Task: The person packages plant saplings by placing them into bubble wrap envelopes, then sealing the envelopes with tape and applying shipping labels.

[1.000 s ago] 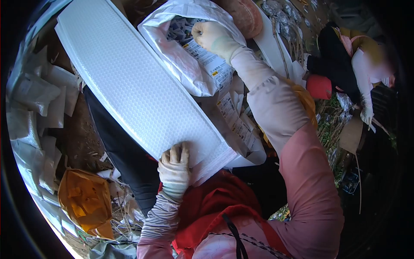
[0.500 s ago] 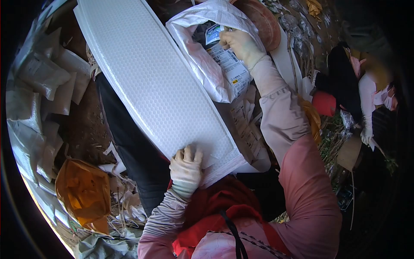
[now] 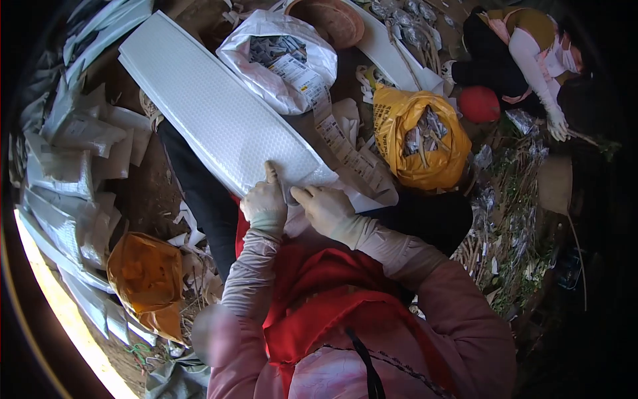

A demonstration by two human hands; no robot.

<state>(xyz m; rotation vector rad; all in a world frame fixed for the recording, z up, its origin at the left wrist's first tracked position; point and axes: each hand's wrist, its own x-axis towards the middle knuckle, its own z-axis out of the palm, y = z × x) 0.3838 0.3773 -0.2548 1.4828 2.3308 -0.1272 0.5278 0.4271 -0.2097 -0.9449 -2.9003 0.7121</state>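
Note:
A stack of long white bubble mailers (image 3: 212, 106) lies slantwise across my lap. My left hand (image 3: 264, 203) is at its near end, the index finger stretched along the top mailer and the other fingers bent at the edge. Close beside it, my right hand (image 3: 325, 209) is closed, thumb and fingertips together at the same edge. Something small and greyish shows between the hands; what the right fingers hold cannot be made out. Both hands wear pale gloves. Beyond the stack stands an open white woven sack (image 3: 232, 50) full of small printed packets.
A yellow plastic bag (image 3: 392, 133) with dry sticks stands at right, by a strip of printed labels (image 3: 362, 166). Filled mailers (image 3: 73, 173) pile at left above an orange bag (image 3: 143, 279). Another person (image 3: 531, 60) sits at upper right, a gloved hand holding a plant stem.
My right hand has come out of the white sack and back to the near end of the mailers. My left index finger is now extended. The view has shifted, showing the yellow bag fully.

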